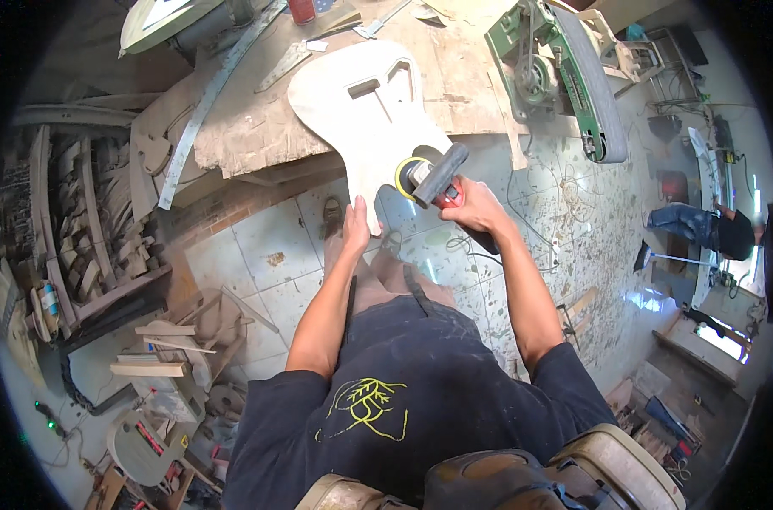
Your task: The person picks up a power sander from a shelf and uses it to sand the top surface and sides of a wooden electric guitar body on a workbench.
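Note:
A pale wooden guitar body (pixel 378 127) with cut-out cavities lies on the workbench, its near horn jutting past the bench edge. My left hand (pixel 356 225) grips the tip of that horn, its fingers partly hidden by the wood. In my right hand (pixel 478 206) is a handheld power sander (pixel 441 174) with a dark cylindrical body, red parts and a round yellow-rimmed disc. The disc sits at the inner curve beside the horn; whether it touches the wood I cannot tell.
The plywood bench (pixel 242 127) carries a long metal straightedge (pixel 220 98) and scraps. A green belt sander (pixel 573 76) stands at its right. Wood pieces fill a rack (pixel 89 229) at left. A cable (pixel 522 221) trails over the tiled floor. Another person (pixel 701 225) stands far right.

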### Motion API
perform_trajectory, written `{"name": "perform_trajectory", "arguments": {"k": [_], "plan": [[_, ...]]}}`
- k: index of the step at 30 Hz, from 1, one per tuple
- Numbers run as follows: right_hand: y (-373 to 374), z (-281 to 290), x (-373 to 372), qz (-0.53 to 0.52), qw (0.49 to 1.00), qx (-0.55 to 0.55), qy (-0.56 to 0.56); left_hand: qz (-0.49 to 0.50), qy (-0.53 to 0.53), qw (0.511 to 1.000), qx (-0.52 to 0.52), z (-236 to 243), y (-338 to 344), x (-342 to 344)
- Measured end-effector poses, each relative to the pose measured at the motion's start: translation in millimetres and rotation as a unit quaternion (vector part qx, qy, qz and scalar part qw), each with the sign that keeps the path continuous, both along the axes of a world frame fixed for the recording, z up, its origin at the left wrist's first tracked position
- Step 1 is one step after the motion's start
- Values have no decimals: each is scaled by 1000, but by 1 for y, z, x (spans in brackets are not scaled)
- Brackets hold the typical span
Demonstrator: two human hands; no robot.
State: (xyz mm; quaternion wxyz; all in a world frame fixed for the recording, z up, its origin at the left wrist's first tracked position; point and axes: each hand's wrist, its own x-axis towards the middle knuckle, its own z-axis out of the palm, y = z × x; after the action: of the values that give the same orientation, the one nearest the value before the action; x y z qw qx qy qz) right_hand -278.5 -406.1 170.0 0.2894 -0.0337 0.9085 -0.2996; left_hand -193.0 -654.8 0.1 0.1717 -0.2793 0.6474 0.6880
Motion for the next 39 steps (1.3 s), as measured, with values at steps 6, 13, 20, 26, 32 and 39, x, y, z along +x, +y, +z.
{"name": "perform_trajectory", "arguments": {"k": [6,13,20,26,32,39], "plan": [[-3,4,-4,-4,1000,-1,21,-3,11,999,31,3,-3,0],[-2,-2,-8,-12,1000,14,20,-2,15,1000,25,1,-3,1],[3,2,-7,-12,1000,10,19,3,3,1000,14,11,-1,0],[0,5,-13,-8,1000,20,2,8,13,999,33,12,-2,0],[-4,10,-2,-5,1000,9,15,6,6,999,32,12,-2,1],[-12,-1,2,17,999,20,24,5,15,1000,11,5,0,1]]}}
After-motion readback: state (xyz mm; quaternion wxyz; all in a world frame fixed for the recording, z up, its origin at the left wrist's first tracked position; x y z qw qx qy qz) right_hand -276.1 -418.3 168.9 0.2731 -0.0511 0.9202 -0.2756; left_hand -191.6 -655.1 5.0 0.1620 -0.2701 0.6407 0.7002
